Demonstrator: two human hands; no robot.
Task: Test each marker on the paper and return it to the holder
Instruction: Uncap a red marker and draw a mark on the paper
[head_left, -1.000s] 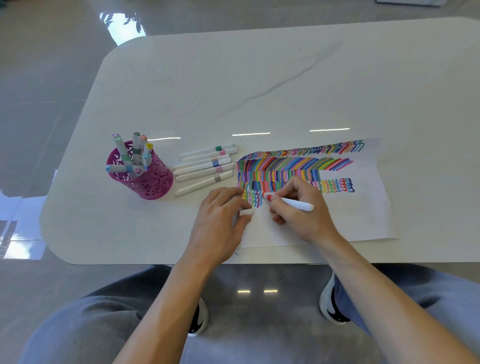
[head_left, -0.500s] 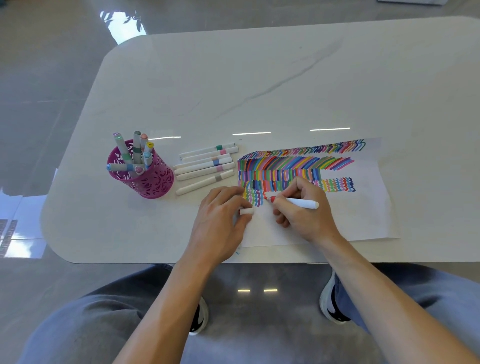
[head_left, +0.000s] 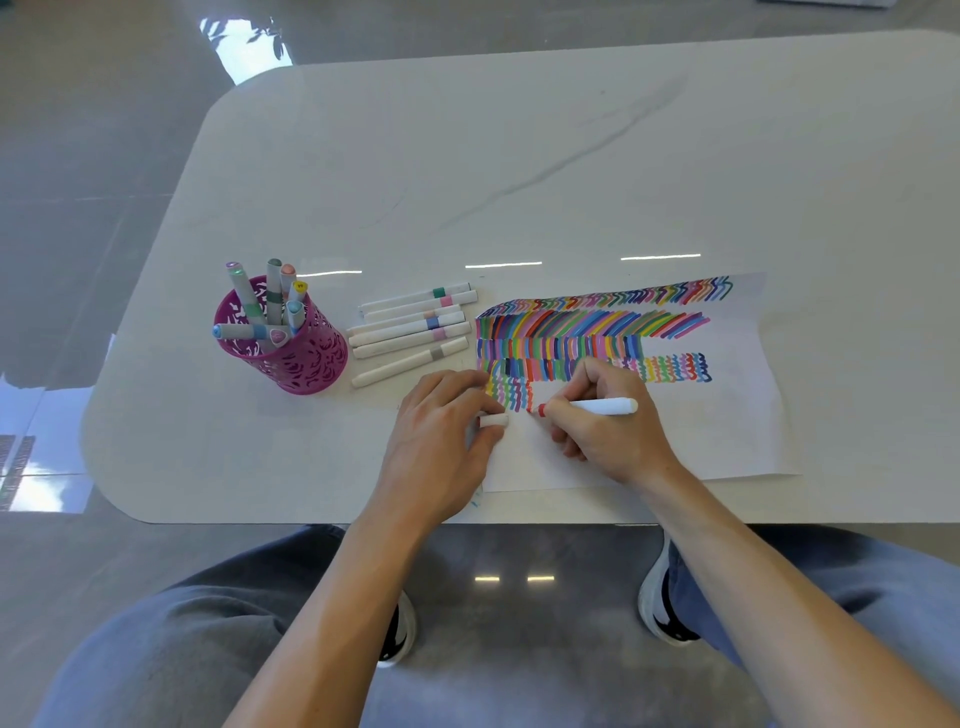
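My right hand (head_left: 602, 423) grips a white marker with a red tip (head_left: 597, 406), the tip touching the paper (head_left: 727, 426) at the foot of a fresh red squiggle. The sheet carries rows of coloured strokes. My left hand (head_left: 441, 436) rests on the paper's left edge and pinches the marker's white cap (head_left: 493, 420). A pink perforated holder (head_left: 296, 358) stands to the left with several markers inside. Between holder and paper lie several white markers (head_left: 415, 332) in a row.
The white marble-look table (head_left: 519, 156) stretches far behind the paper. Its front edge runs just below my wrists. My knees and shoes show under the table over a grey glossy floor.
The red tip has moved down the paper toward me, drawing a red squiggle beside the earlier ones. My left hand has stayed put with the cap.
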